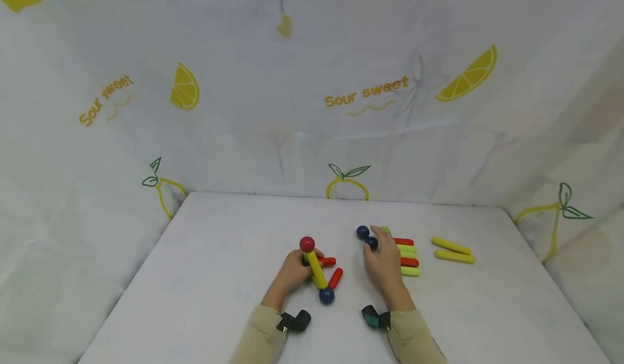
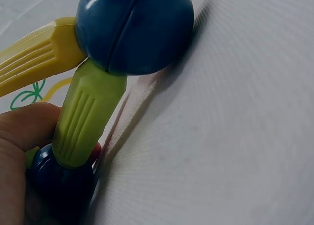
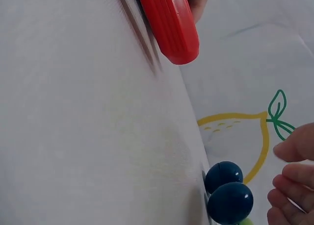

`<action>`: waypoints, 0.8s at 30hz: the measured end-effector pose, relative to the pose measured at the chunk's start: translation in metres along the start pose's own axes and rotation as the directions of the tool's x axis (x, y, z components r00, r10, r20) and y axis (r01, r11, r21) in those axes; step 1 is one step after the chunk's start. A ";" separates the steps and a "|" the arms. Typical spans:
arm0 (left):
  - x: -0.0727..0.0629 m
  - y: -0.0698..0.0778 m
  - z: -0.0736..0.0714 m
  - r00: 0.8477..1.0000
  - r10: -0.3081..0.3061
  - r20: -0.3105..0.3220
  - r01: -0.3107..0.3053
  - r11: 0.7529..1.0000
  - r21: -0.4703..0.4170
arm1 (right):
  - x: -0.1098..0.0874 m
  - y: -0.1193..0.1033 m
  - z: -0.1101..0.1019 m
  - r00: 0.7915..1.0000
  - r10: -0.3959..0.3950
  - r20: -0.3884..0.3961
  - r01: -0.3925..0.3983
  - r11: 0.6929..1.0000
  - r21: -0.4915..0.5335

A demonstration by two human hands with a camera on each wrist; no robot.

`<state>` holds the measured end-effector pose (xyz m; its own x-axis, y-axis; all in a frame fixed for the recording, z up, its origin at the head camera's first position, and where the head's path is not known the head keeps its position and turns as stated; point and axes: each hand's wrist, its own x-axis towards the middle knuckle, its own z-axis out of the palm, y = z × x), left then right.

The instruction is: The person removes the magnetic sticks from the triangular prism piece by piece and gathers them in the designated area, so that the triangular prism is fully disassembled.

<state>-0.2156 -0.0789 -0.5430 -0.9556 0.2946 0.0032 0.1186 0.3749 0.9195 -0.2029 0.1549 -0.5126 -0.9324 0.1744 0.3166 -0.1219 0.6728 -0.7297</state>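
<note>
My left hand (image 1: 292, 271) grips a toy built from rods and balls. In it a yellow rod (image 1: 316, 270) runs from a red ball (image 1: 307, 244) down to a blue ball (image 1: 326, 296), and red rods (image 1: 336, 278) stick out rightward. The left wrist view shows my thumb beside a green rod (image 2: 88, 117) that joins two blue balls, the lower one partly hidden. My right hand (image 1: 384, 264) is beside two loose dark blue balls (image 1: 363, 232). From the right wrist, a gap shows between its relaxed fingers and the balls (image 3: 230, 203).
Red and light green rods (image 1: 409, 262) lie in a row right of my right hand, partly covered by it. Farther right are two yellow rods (image 1: 454, 257). A lemon-print cloth (image 1: 273, 153) hangs behind the white table (image 1: 219, 234).
</note>
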 end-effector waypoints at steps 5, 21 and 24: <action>0.002 0.000 0.002 1.000 0.006 -0.006 -0.006 1.000 0.008 | -0.001 -0.019 -0.003 0.985 -0.172 -0.015 0.172 0.976 0.137; 0.004 0.000 -0.003 0.995 0.093 -0.020 -0.089 0.984 0.156 | 0.007 -0.075 0.017 0.817 -0.291 0.497 0.061 0.902 0.428; 0.004 0.001 -0.007 0.993 0.117 -0.007 -0.114 0.977 0.178 | 0.011 -0.081 0.022 0.797 -0.308 0.519 0.053 0.892 0.448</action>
<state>-0.2207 -0.0836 -0.5394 -0.9372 0.3299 0.1134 0.2725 0.4897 0.8282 -0.2106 0.0866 -0.4633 -0.8824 -0.4415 0.1630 -0.3110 0.2872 -0.9060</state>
